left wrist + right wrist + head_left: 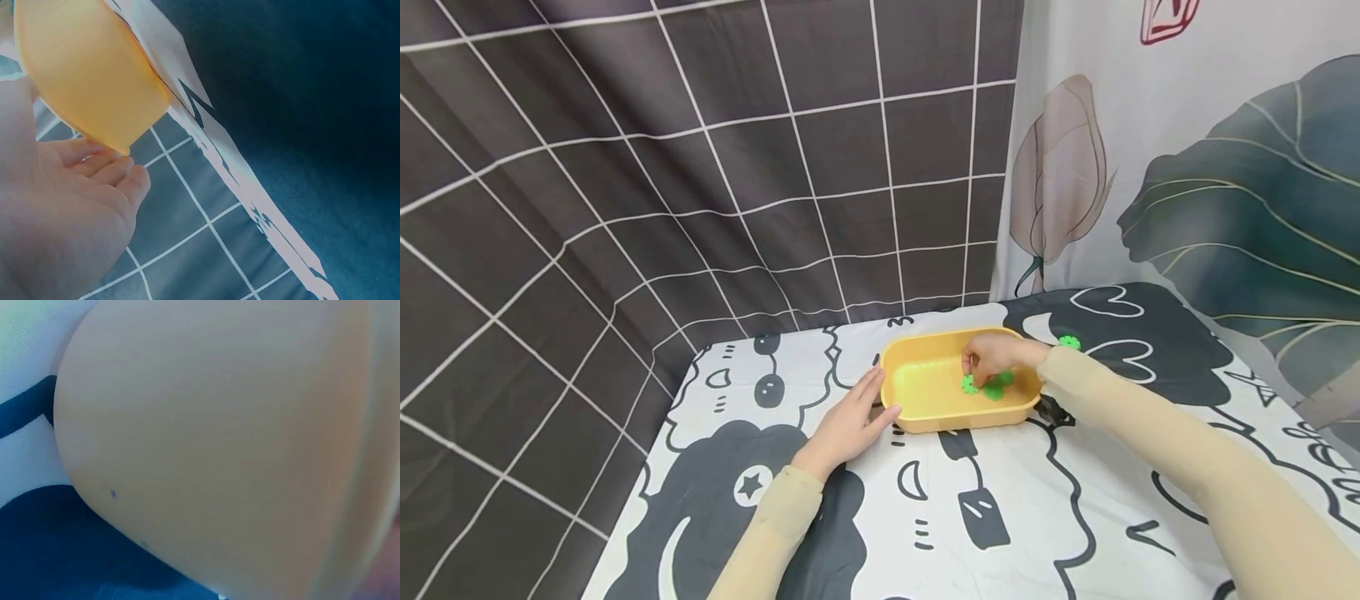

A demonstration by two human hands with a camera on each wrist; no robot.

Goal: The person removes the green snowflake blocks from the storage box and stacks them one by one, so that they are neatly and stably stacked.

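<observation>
A yellow plastic tub [925, 392] stands on the patterned cloth. Several green notched discs [995, 392] lie inside its right half. My right hand [996, 354] reaches over into the tub, its fingers bent down, and pinches a green notched disc [970, 384]. At the tub's left end, my left hand [846, 421] rests against the wall, with fingers extended along the outside and the thumb near the front corner. In the left wrist view, the left hand [75, 206] lies by the tub's rim [81, 132]. The tub wall [206, 444] fills most of the right wrist view, hiding the right fingers.
One more green notched disc [1070, 342] lies on the cloth [925, 508] beyond the right forearm. A small dark shape [1055, 412], unclear in kind, shows by the tub's right front corner. A dark checked curtain [820, 167] hangs behind, with a leaf-printed curtain [1075, 192] at right.
</observation>
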